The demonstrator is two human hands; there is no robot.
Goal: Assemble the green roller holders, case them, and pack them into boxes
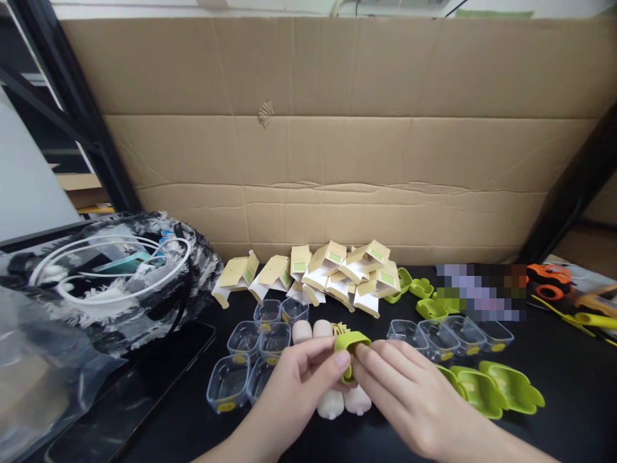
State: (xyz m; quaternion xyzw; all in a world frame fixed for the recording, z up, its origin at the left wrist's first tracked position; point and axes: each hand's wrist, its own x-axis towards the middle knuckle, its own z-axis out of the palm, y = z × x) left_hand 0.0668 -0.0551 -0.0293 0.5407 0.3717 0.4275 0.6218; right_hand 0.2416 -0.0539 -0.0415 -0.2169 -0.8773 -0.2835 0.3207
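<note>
1. My left hand (308, 373) pinches the yellow-green, hollow, rounded plastic piece (349, 339) between thumb and forefinger.
2. My right hand (409, 386) has its fingertips against the piece's right side; whether they grip, I can't tell.
3. It's between my hands, above the black tabletop (573, 379).

- Cardboard panel (337, 154) (landmark): brown, upright, creased horizontally, one small crumpled tear left of its middle.
- Counter (573, 386): black, in front of the panel, meeting its lower edge.
- Black post (55, 71): slanting in view along the panel's left edge; black brace (38, 99) joins it.
- Second dark post (573, 186): panel's right edge.
- Whitish strip (289, 8): above the panel.
- Light: soft across the panel.
</note>
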